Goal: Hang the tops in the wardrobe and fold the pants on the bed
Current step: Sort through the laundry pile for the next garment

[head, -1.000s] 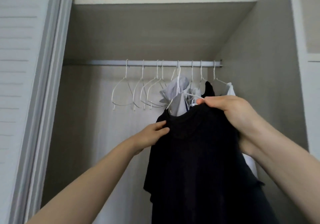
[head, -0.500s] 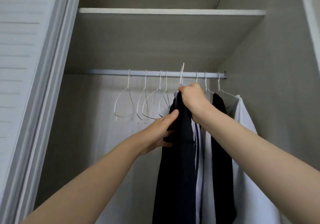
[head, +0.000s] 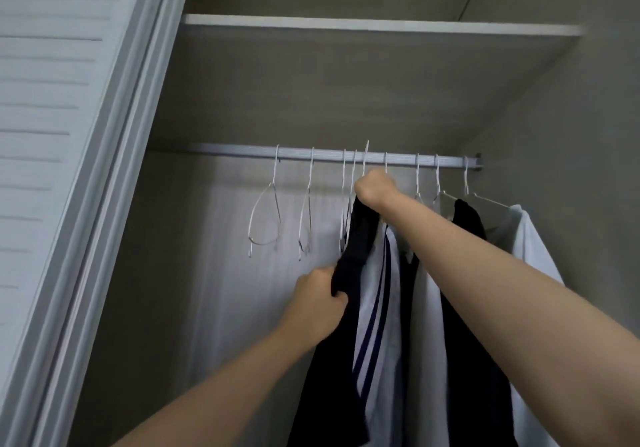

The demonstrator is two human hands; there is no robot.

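So my right hand (head: 374, 188) was fisted around the neck of the white wire hanger (head: 365, 157), holding its hook up at the wardrobe rail (head: 235, 151), I'd guess so it could catch between the bare hangers (head: 265, 218) and the striped white top (head: 375, 308). The black top (head: 341, 360) hung straight down from that fist, and my left hand (head: 320, 303) pinched its edge lower down, probably to stop it swinging or bunching up.

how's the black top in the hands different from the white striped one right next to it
The black top is plain and dark; the white striped top is pale with dark navy stripes. The black top is gripped by both the right hand and left hand; the striped top hangs untouched. Both hang below the rail.
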